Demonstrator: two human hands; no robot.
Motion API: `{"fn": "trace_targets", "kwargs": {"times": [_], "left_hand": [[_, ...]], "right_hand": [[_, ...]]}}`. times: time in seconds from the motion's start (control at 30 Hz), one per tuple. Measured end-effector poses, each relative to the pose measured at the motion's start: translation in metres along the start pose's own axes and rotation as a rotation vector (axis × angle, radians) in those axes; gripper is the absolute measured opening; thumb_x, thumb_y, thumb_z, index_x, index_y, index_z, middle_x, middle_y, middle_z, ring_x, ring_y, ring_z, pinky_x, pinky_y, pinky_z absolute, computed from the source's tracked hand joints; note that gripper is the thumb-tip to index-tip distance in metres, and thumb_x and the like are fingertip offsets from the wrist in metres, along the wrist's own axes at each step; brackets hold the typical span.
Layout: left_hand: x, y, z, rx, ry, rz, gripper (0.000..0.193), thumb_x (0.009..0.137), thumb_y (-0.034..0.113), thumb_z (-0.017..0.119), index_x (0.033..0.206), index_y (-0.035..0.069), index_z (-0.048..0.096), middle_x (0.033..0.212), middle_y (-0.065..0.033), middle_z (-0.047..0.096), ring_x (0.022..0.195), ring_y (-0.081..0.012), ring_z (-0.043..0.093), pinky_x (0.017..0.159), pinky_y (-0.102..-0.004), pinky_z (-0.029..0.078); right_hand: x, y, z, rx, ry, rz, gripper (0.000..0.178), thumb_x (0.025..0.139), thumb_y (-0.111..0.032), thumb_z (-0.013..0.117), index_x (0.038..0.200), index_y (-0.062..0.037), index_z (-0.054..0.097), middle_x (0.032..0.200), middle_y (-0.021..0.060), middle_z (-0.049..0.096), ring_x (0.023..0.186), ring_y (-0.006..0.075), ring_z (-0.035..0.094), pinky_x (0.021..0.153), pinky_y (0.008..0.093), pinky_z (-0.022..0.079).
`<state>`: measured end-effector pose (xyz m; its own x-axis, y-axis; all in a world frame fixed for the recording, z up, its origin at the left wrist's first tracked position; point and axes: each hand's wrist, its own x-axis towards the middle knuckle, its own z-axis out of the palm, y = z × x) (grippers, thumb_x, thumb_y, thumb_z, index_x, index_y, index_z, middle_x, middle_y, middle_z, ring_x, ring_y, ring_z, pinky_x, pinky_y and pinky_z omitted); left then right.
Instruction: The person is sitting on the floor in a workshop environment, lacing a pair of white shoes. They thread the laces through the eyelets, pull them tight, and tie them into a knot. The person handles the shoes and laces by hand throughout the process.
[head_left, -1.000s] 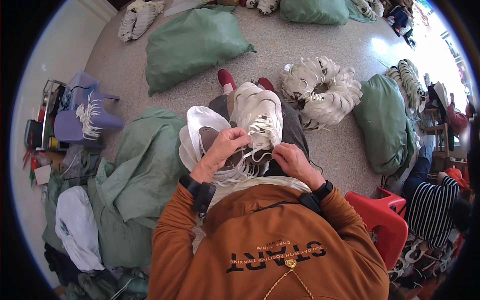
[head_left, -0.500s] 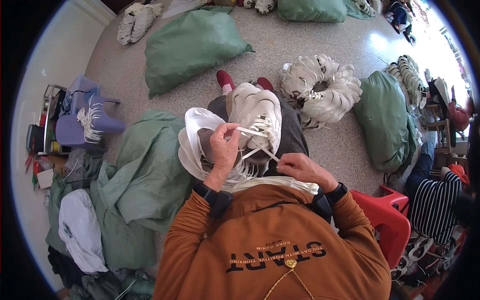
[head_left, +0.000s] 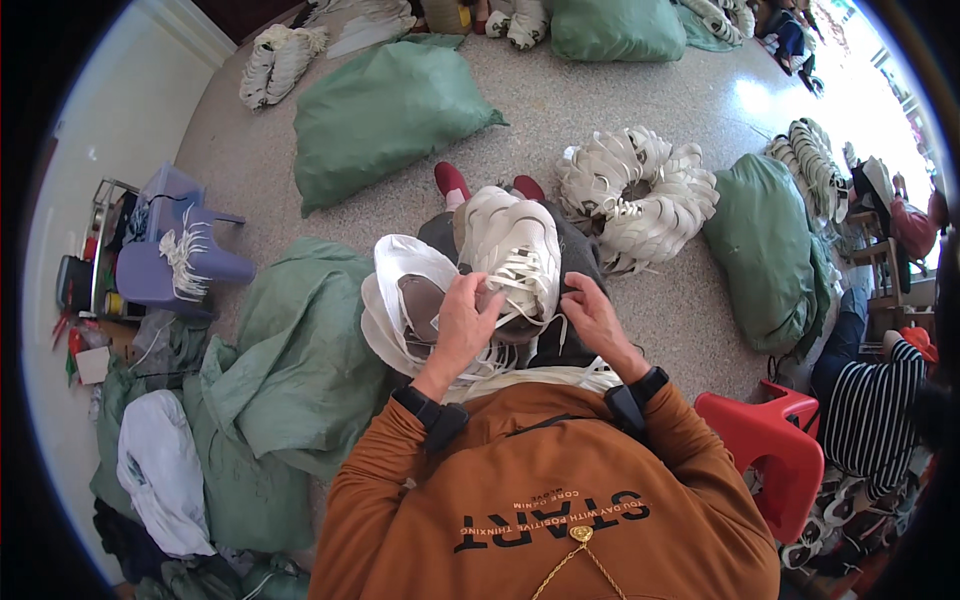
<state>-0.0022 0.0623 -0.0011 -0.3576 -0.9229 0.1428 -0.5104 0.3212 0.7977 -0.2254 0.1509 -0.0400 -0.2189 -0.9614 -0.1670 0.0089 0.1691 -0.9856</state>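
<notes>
A stack of white shoe uppers [head_left: 500, 222] rests across my lap, with white shoelaces [head_left: 525, 275] crossing the opening of the nearest one. My left hand [head_left: 463, 328] is at the left edge of that opening, its thumb and fingers closed on the upper beside the laces. To the right of the upper is my right hand [head_left: 598, 322], fingers curled and pinched together. A loose lace end curves up to its fingertips. Left of the stack, more white uppers with grey-brown linings [head_left: 420, 302] lie against my leg. A bundle of white laces [head_left: 490, 380] lies across my lap at the waist.
A ring of white uppers [head_left: 682, 212] lies on the floor ahead. Stuffed green sacks [head_left: 395, 115] stand around, with loose green sacking [head_left: 290, 340] at left. A purple stool [head_left: 185, 265] holds laces. A red stool [head_left: 765, 440] and a person in stripes [head_left: 870, 420] are at right.
The laces, held stretched out in both hands before, now lie close over the upper. My left hand has come down to the upper's edge; my right hand has moved slightly up and forward.
</notes>
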Motion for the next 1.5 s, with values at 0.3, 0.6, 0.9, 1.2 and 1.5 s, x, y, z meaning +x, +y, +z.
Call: {"fn": "trace_targets", "kwargs": {"times": [0.3,0.6,0.9,1.2,1.5], "left_hand": [[-0.018,-0.011,-0.023,0.254,-0.096,0.015,0.013,0.088,0.011,0.063,0.096,0.001,0.062,0.090,-0.0192,0.066,0.085,-0.0399,0.065,0.074,-0.0477,0.051],[-0.040,-0.004,-0.048,0.302,-0.270,0.023,0.018,0.092,0.018,0.062,0.085,0.001,0.064,0.083,-0.0190,0.067,0.079,-0.0397,0.066,0.070,-0.0488,0.051],[-0.044,-0.004,-0.080,0.382,-0.463,0.110,0.026,0.089,0.026,0.065,0.104,0.005,0.071,0.086,-0.0163,0.068,0.082,-0.0391,0.067,0.071,-0.0477,0.054],[-0.036,-0.004,-0.049,0.432,-0.539,0.108,0.029,0.090,0.030,0.064,0.106,0.005,0.069,0.081,-0.0172,0.069,0.079,-0.0386,0.068,0.070,-0.0495,0.054],[-0.051,0.074,-0.109,0.216,-0.710,0.295,0.032,0.085,0.020,0.072,0.107,-0.001,0.063,0.104,-0.0168,0.066,0.098,-0.0349,0.065,0.082,-0.0450,0.053]], "right_hand": [[0.008,-0.004,0.024,0.196,0.115,0.196,0.043,0.091,-0.013,0.070,0.127,0.0041,0.052,0.104,0.0067,0.064,0.087,0.0137,0.062,0.078,0.0282,0.053],[0.011,-0.017,0.001,0.277,-0.173,0.255,0.015,0.099,-0.021,0.066,0.104,-0.0086,0.059,0.094,-0.0013,0.062,0.085,0.0080,0.057,0.081,0.0256,0.049],[0.010,-0.080,0.048,0.605,-0.235,0.316,0.030,0.096,-0.014,0.066,0.122,0.0011,0.062,0.112,0.0076,0.070,0.108,0.0157,0.065,0.095,0.0324,0.052],[0.112,-0.145,0.076,0.498,-0.339,0.140,0.021,0.096,-0.008,0.060,0.114,0.0018,0.065,0.101,0.0065,0.072,0.090,0.0173,0.070,0.082,0.0333,0.057],[0.088,-0.101,0.090,-0.118,-0.935,-0.058,0.036,0.097,-0.032,0.064,0.096,0.0037,0.066,0.082,0.0089,0.067,0.073,0.0155,0.059,0.068,0.0361,0.050]]}}
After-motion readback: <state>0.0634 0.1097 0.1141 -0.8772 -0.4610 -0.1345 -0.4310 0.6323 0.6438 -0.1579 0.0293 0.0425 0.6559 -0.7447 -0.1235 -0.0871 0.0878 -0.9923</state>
